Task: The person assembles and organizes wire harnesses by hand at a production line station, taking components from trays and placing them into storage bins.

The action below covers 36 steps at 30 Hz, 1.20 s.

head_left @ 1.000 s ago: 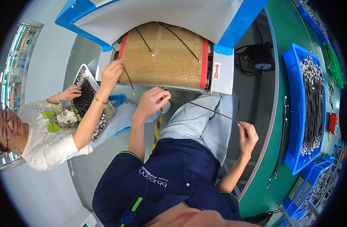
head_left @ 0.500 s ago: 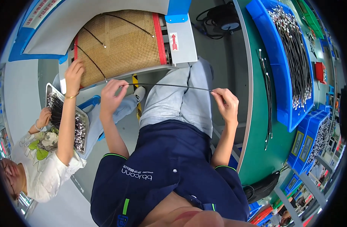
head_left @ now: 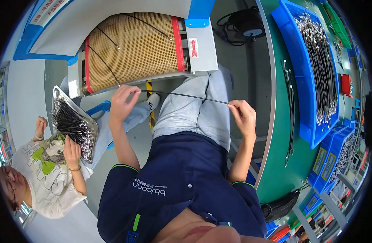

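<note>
A thin black cable (head_left: 186, 96) is stretched nearly straight across my lap. My left hand (head_left: 124, 101) pinches its left end, close to the near edge of a tan mesh conveyor belt (head_left: 133, 48) with red borders. The right end sits between the fingertips of my right hand (head_left: 243, 115), beside the green table's edge. Both tips of the cable are hidden in my fingers. Three more black cables lie spread on the belt, and one of them, a cable (head_left: 105, 65) at the left, reaches toward my left hand.
At the left a co-worker's hand (head_left: 72, 153) is over a metal tray (head_left: 96, 133) of black cables. On the green table (head_left: 271, 162) at the right lie several loose cables (head_left: 290, 113) and a blue bin (head_left: 305, 129) full of cables. A black cable reel (head_left: 251, 26) stands beyond.
The co-worker's arm has drawn back from the belt to the tray. My hands keep the cable stretched, its right end now slightly lower. The whole view has shifted a little.
</note>
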Each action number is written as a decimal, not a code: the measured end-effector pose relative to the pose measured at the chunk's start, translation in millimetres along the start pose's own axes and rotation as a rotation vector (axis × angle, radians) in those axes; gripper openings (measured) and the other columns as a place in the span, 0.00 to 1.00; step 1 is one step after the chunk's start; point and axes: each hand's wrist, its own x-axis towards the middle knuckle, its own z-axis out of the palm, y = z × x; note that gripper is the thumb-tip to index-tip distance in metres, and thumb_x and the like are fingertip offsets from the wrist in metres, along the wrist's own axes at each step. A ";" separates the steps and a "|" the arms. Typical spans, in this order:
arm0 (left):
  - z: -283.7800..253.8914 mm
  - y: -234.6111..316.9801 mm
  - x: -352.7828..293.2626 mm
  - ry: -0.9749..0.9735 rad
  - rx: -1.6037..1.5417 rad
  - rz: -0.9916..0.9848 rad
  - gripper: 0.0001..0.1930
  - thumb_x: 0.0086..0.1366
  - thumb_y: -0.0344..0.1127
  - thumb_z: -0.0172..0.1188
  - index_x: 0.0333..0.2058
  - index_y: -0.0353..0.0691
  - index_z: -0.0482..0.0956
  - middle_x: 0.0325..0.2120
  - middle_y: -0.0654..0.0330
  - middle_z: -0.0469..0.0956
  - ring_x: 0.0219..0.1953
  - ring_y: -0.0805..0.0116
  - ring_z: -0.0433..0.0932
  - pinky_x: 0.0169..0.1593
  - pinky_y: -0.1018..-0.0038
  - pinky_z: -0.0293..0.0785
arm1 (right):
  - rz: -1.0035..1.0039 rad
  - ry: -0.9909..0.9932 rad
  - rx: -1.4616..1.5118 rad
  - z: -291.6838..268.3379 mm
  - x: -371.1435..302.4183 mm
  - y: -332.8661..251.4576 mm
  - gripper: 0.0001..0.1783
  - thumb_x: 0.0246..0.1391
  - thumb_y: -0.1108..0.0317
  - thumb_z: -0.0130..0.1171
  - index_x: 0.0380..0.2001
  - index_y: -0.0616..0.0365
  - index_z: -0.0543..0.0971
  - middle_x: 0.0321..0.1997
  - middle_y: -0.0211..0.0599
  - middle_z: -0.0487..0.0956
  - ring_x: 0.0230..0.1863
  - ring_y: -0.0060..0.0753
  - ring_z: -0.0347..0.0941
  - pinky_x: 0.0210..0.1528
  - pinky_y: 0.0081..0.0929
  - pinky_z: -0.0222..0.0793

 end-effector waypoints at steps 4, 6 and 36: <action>0.2 -2.9 1.2 0.012 -0.012 0.006 0.05 0.50 0.23 0.61 0.28 0.35 0.76 0.25 0.58 0.77 0.28 0.62 0.75 0.33 0.73 0.70 | -0.054 0.037 0.015 4.1 2.3 1.7 0.05 0.44 0.76 0.63 0.25 0.61 0.76 0.21 0.34 0.75 0.18 0.30 0.68 0.20 0.23 0.62; -0.1 -4.6 0.9 0.009 -0.011 0.008 0.05 0.50 0.23 0.61 0.28 0.35 0.76 0.25 0.58 0.77 0.28 0.62 0.75 0.33 0.73 0.70 | -0.052 0.038 0.016 4.5 3.0 1.2 0.06 0.44 0.75 0.63 0.25 0.61 0.75 0.21 0.34 0.75 0.18 0.30 0.68 0.20 0.23 0.62; -14.0 -137.6 149.9 -0.136 0.215 0.056 0.11 0.63 0.39 0.52 0.36 0.38 0.75 0.36 0.61 0.74 0.41 0.63 0.71 0.45 0.68 0.68 | 0.198 -0.079 0.125 148.2 58.7 -20.6 0.08 0.49 0.66 0.60 0.30 0.56 0.74 0.23 0.36 0.78 0.20 0.33 0.73 0.24 0.30 0.68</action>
